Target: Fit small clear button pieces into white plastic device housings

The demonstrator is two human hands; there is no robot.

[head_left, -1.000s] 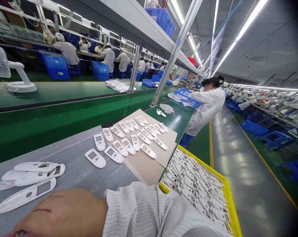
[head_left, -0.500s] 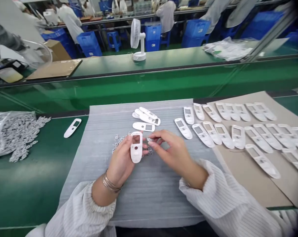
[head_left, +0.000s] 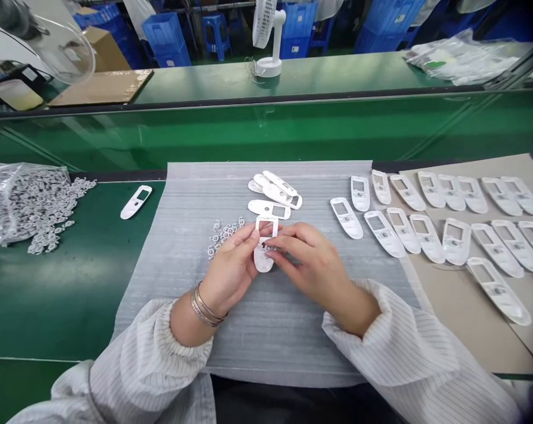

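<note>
The left hand (head_left: 228, 268) and right hand (head_left: 314, 265) are both closed on one white plastic casing (head_left: 261, 260), a flat oblong shell with a rectangular window. It stands lengthwise between them, above a sheet of pale grey foam (head_left: 270, 344). The left fingers (head_left: 247, 237) pinch its upper end beside the window, and the right fingertips (head_left: 278, 246) press against its middle; whether they also hold a small part there is hidden. Just left of the hands, a small scatter of tiny white rings (head_left: 222, 237) lies on the foam. Just above the held casing lies a single casing (head_left: 268, 208), and beyond it three or four more casings (head_left: 277, 189) overlap in a heap. To the right, about seventeen casings (head_left: 427, 227) lie in two rows with one below, across the foam and a brown cardboard sheet (head_left: 478, 330). On the green table (head_left: 49, 300) at left are one lone casing (head_left: 136, 202) and a clear plastic bag (head_left: 23, 206) spilling many rings. Two or more metal bangles (head_left: 208, 306) circle the left wrist.
</note>
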